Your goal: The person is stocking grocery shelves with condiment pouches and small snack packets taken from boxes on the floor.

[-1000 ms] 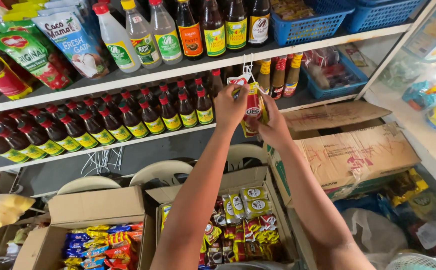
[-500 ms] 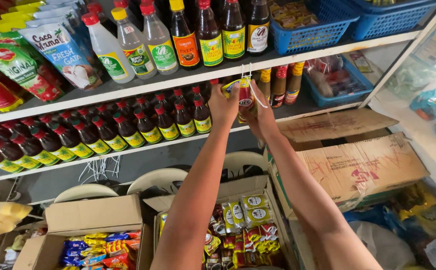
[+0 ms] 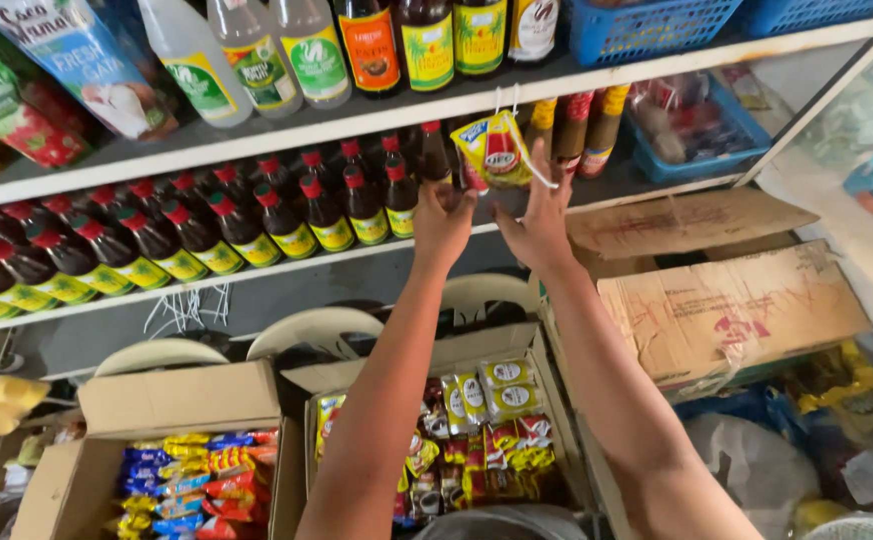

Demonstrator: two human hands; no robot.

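A small yellow and red sachet (image 3: 495, 150) hangs by white strings just under the edge of the upper shelf (image 3: 597, 75), in front of the dark bottles on the lower shelf (image 3: 257, 270). Both hands reach up to it. The right hand (image 3: 540, 225) is spread beside and below it, fingers apart and pointing up, with the fingertips touching the sachet's right edge and a white string crossing them; its grip is not closed on anything. The left hand (image 3: 443, 222) is just left of the sachet, fingers curled toward the sachet's lower left corner; whether its grip is pinched on the packet cannot be told.

Behind the sachet stands a row of red-capped dark sauce bottles (image 3: 277, 215) with yellow-green labels, filling the lower shelf to the left. On the upper shelf stand clear vinegar bottles (image 3: 257, 50) and dark bottles with bright labels (image 3: 427, 40), next to a blue basket (image 3: 657, 25). Below the arms, an open cardboard box (image 3: 427, 355) holds more sachets (image 3: 487, 430), and a second open box (image 3: 172, 395) to the left holds blue, yellow and red packets (image 3: 197, 485). Flattened cardboard (image 3: 737, 310) lies to the right.
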